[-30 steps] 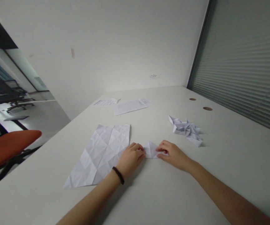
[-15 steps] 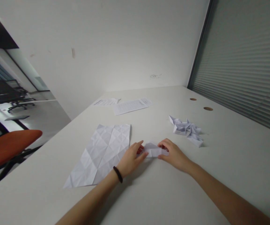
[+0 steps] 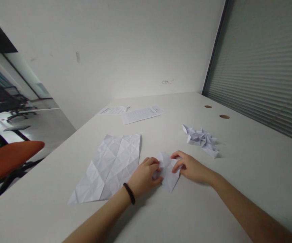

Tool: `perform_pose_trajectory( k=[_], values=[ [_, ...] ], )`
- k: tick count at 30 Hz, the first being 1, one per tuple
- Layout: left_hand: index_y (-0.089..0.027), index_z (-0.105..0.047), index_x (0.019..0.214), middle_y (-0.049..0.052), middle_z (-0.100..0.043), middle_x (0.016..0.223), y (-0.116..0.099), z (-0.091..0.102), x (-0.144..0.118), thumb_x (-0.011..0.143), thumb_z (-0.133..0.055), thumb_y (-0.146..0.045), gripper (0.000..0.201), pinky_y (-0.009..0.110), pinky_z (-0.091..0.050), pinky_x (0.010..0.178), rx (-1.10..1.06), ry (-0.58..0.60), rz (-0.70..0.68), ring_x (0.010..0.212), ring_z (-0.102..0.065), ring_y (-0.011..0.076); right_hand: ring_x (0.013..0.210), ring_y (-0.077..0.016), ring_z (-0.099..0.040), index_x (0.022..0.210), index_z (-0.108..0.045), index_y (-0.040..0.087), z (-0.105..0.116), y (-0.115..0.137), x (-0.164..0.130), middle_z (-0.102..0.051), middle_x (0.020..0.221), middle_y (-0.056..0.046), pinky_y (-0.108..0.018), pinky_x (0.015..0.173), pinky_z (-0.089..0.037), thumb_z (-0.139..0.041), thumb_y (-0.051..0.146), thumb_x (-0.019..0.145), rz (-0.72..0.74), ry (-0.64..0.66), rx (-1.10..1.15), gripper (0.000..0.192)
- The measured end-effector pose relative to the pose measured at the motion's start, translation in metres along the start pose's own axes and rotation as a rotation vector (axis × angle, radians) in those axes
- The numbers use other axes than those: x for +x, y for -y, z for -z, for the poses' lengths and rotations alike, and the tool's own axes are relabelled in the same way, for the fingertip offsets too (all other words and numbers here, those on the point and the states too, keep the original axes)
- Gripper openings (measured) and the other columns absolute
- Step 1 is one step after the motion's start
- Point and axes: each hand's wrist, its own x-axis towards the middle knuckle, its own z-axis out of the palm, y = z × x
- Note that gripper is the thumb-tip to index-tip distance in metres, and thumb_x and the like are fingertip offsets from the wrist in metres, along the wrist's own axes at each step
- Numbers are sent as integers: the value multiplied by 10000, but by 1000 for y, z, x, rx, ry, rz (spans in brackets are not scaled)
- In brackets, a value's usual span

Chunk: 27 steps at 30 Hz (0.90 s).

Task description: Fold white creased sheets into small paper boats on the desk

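Observation:
Between my two hands is a small folded piece of white paper (image 3: pixel 169 180), with a pointed corner toward me. My left hand (image 3: pixel 147 173) closes on its left edge, fingers curled and thumb below. My right hand (image 3: pixel 187 166) grips its right edge, with fingers over the top and the thumb hidden beneath. Left of my left hand, a larger creased sheet of paper (image 3: pixel 110 165) lies spread on the table. Beyond my right hand rests a cluster of folded white paper shapes (image 3: pixel 203 139).
Printed sheets (image 3: pixel 142 115) lie toward the back of the white table (image 3: pixel 191 212), near the wall. Two round holes pierce the tabletop at the right, one of them the nearer hole (image 3: pixel 224 116). An orange chair (image 3: pixel 14 158) stands off the left edge.
The folded paper was a narrow strip with a straight front edge; now it is opened wider, a point facing me. My right fingers have moved onto its top, and my left hand sits slightly lower.

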Motion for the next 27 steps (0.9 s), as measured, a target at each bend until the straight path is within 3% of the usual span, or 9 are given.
perform_pose_trajectory(
  k=[4,9,12,15,21,25,27],
  values=[
    [-121,-525,1101,104,-557,1065,-6,-1,-2,696,-597,-169,414,374,-418,897,44,-18,2,1003,-484,235,999,-194,-524,725,-705,200,-3,-1,3,-527,1047,-64,-336,885,-413,-481,-11,605,11,-99,54,330],
    [-177,-483,1184,83,-547,1118,-12,9,-5,869,-366,-261,345,365,-413,900,-46,23,-60,1025,-495,206,905,-164,-547,717,-638,187,-9,0,9,-522,965,-42,-311,814,-450,-519,23,615,23,-295,206,226],
    [-172,-507,1166,101,-547,1133,-18,11,-5,785,-511,-436,463,401,-424,881,13,22,-37,1007,-512,249,899,-161,-545,722,-594,190,-14,6,11,-516,938,-36,-282,750,-479,-557,88,656,89,-406,330,127],
    [-155,-521,1140,115,-545,1153,-22,9,-5,697,-606,-383,505,433,-402,906,89,-41,-51,1048,-487,282,900,-155,-545,762,-588,200,-18,15,10,-509,948,-40,-273,745,-494,-578,128,694,144,-425,398,99],
    [-160,-562,1068,98,-587,1121,-17,7,-2,847,-363,-200,300,371,-404,904,-60,-170,-18,1011,-527,218,956,-173,-555,1078,-486,243,-20,24,6,-517,1073,-57,-355,847,-493,-641,239,708,162,-362,572,401],
    [-132,-591,912,74,-645,902,-10,8,-1,910,-259,-365,406,299,-467,738,-402,-379,175,793,-580,185,1105,-214,-476,1208,-389,245,-23,17,8,-484,1184,-95,-397,909,-428,-671,275,673,68,-482,471,606],
    [-126,-580,875,60,-644,821,-8,7,-1,893,-265,-456,456,283,-476,668,-546,-436,271,732,-574,180,1087,-221,-494,1219,-381,232,-24,13,10,-508,1174,-104,-404,899,-424,-674,310,662,-4,-419,528,635]
  ],
)
